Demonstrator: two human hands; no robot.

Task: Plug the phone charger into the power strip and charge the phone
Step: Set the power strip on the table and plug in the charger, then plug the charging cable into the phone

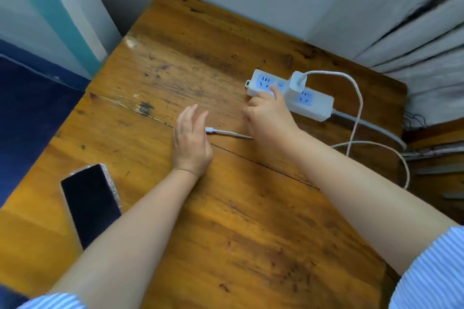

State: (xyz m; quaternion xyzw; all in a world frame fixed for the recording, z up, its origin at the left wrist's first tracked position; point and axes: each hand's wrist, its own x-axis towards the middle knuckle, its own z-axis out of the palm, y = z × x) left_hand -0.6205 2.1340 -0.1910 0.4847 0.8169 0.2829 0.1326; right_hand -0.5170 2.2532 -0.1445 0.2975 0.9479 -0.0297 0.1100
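Observation:
A white power strip (313, 105) lies at the back right of the wooden table (226, 233). A white charger block (297, 81) stands plugged into its middle socket. The charger's white cable (357, 98) loops off to the right and comes back, its free plug end (209, 129) lying on the table. My right hand (268, 115) rests against the strip's near side, index finger on its top, holding nothing. My left hand (192, 138) hovers with fingers apart just left of the plug end, not gripping it. A dark-screened phone (90, 203) lies face up at the left front.
The strip's thick grey lead (371, 125) runs off the table's right edge. A grey wall and curtain folds (414, 40) stand behind. A dark blue surface (30, 113) lies beside the table's left edge.

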